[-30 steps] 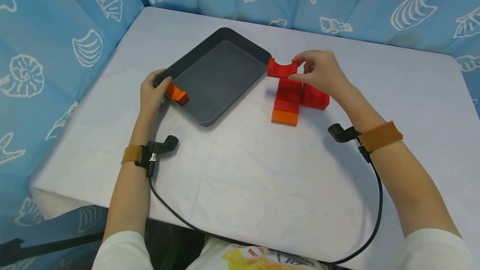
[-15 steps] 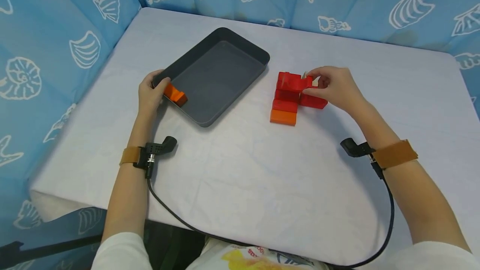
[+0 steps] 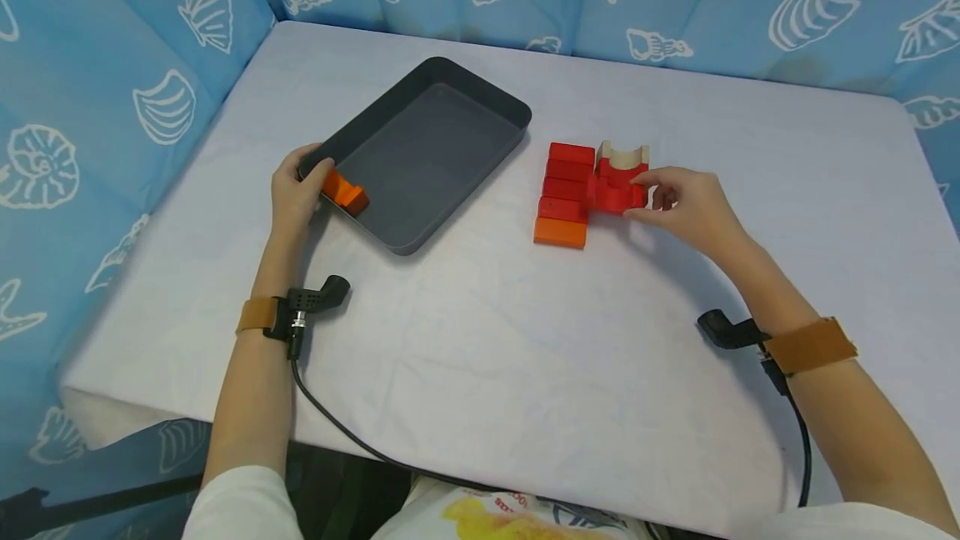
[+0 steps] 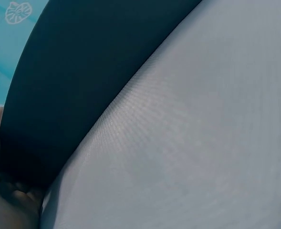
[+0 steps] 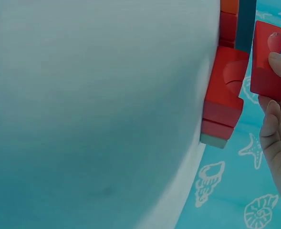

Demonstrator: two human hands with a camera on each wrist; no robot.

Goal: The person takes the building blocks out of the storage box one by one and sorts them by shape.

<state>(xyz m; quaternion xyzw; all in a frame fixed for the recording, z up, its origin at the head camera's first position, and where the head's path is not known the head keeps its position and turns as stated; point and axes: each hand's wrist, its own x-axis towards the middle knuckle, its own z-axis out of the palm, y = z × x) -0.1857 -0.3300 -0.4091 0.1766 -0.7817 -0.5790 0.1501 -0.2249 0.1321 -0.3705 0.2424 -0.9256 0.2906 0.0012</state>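
Far left in the head view, my left hand [image 3: 292, 194] grips the near-left corner of a dark grey baking tray [image 3: 397, 242]. An orange arch block [image 3: 347, 192] lies inside that corner, close by the thumb. The left wrist view shows the tray's outer wall [image 4: 83, 62] and part of the hand. My right hand [image 3: 690, 211] pinches a red arch block [image 3: 611, 197] by one end. In the right wrist view this held block [image 5: 264, 67] is apart from the red arch block [image 5: 226, 88] in the row beneath, which it partly hides in the head view.
Several red blocks [image 3: 562, 188] form a column with an orange block [image 3: 559, 232] at its near end. Right of it, a pale wooden arch block [image 3: 624, 157] ends a shorter row. White cloth [image 3: 450, 357] covers the table; a patterned blue curtain [image 3: 420, 15] stands behind.
My right hand has carried the red arch block rightward and nearer to me, from above the column's far end to over the shorter row. My left hand stays on the tray corner.
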